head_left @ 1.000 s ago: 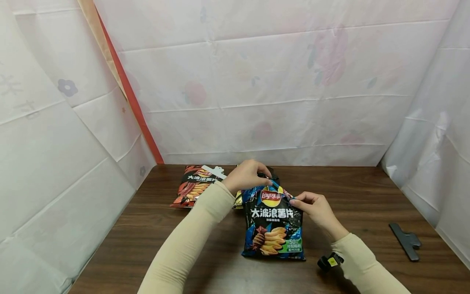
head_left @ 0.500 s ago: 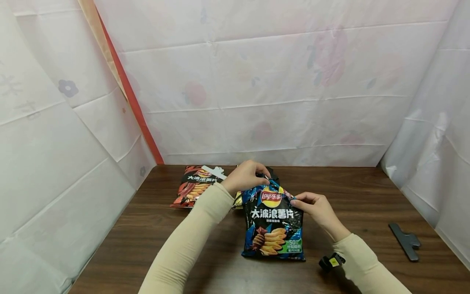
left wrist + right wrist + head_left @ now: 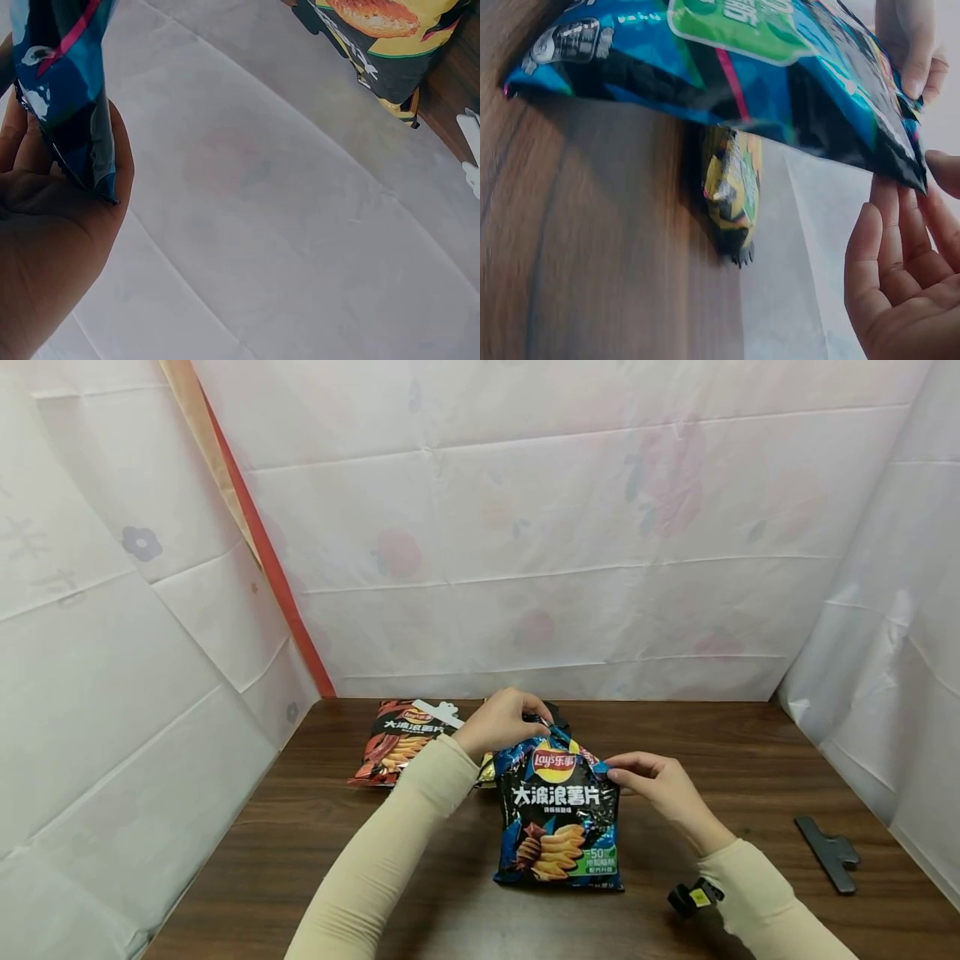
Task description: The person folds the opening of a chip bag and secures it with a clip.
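Observation:
A blue and black Lay's chip bag [image 3: 558, 827] stands on the wooden table in the head view, its bottom edge toward me. My left hand [image 3: 506, 722] grips the upper left of its top edge. In the left wrist view, that hand [image 3: 64, 217] lies around a blue corner of the bag [image 3: 64, 90]. At the opposite top corner, my right hand [image 3: 663, 789] pinches the foil between thumb and fingers. The right wrist view has this corner of the bag [image 3: 832, 112] between the thumb and fingertips of the right hand [image 3: 904, 277].
Behind left lies a red chip bag [image 3: 393, 752] with a white clip [image 3: 438, 712] across its top. A yellow and black chip bag [image 3: 487, 770] is mostly hidden behind the blue one. A dark grey clip [image 3: 827, 853] lies at the right. White sheets [image 3: 570, 543] enclose the table.
My right hand has slid slightly right along the bag's top edge to its corner, and the right forearm has shifted right. The left hand and the bag have hardly moved.

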Demonstrator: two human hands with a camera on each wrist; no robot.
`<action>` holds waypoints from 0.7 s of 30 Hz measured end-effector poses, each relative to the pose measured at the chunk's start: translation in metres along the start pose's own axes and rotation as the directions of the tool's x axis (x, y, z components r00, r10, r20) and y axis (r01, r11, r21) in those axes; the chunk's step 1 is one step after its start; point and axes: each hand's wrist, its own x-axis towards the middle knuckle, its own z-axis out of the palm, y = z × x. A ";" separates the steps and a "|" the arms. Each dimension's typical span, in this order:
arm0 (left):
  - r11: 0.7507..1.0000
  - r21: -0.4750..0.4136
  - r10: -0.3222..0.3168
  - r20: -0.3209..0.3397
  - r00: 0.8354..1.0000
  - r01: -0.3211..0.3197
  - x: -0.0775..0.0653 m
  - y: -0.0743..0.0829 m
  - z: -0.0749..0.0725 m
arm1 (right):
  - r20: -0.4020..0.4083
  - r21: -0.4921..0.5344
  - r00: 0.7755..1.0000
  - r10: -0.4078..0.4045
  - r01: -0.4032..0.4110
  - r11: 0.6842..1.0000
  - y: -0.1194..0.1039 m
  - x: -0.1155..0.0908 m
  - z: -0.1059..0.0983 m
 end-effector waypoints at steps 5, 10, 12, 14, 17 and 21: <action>1.000 0.005 0.003 -0.009 1.000 -0.003 0.001 0.001 0.001 | 0.003 -0.016 0.996 -0.085 0.085 0.996 -0.002 -0.005 -0.017; 1.000 0.007 -0.009 -0.010 1.000 0.009 0.001 0.001 0.001 | -0.015 -0.128 0.987 -0.158 0.155 0.980 -0.005 -0.012 -0.032; 1.000 0.008 -0.015 -0.009 1.000 0.015 0.001 0.001 0.001 | -0.028 -0.194 0.986 -0.165 0.157 0.968 -0.006 -0.016 -0.038; 1.000 0.010 -0.018 -0.010 1.000 0.018 0.001 0.002 0.001 | -0.050 -0.269 0.984 -0.173 0.153 0.951 -0.007 -0.020 -0.044; 1.000 0.009 -0.015 -0.011 1.000 0.015 0.001 0.002 0.001 | -0.094 -0.383 0.978 -0.188 0.138 0.913 -0.007 -0.025 -0.055; 1.000 0.007 -0.005 -0.010 1.000 0.005 0.001 0.002 0.002 | -0.159 -0.487 0.963 -0.218 0.116 0.866 -0.005 -0.032 -0.073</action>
